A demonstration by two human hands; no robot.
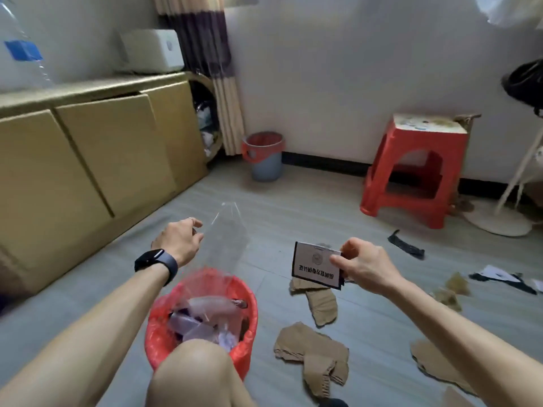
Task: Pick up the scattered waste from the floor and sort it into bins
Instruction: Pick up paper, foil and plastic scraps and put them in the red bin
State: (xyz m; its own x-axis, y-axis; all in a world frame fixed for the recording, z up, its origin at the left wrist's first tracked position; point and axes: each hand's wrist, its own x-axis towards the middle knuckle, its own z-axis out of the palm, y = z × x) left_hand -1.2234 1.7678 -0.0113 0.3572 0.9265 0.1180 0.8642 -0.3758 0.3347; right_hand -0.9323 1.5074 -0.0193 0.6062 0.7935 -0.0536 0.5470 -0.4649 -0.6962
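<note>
My left hand (178,240) pinches a clear plastic bag (227,230) that hangs just above the near bin (249,301), a bin lined with a red bag and holding plastic scraps. My right hand (363,264) pinches a white card with a dark border and printed text (313,264), held above the floor to the right of that bin. Torn brown cardboard pieces (313,351) lie on the grey floor below and right of the card. A second cardboard piece (321,304) lies right under the card.
A grey-blue bin with a red liner (264,157) stands by the far wall. A red plastic stool (411,168) stands at the right. More scraps (407,245) and paper (499,276) lie at the right. A low tan cabinet (88,157) runs along the left. My knee (194,374) is beside the near bin.
</note>
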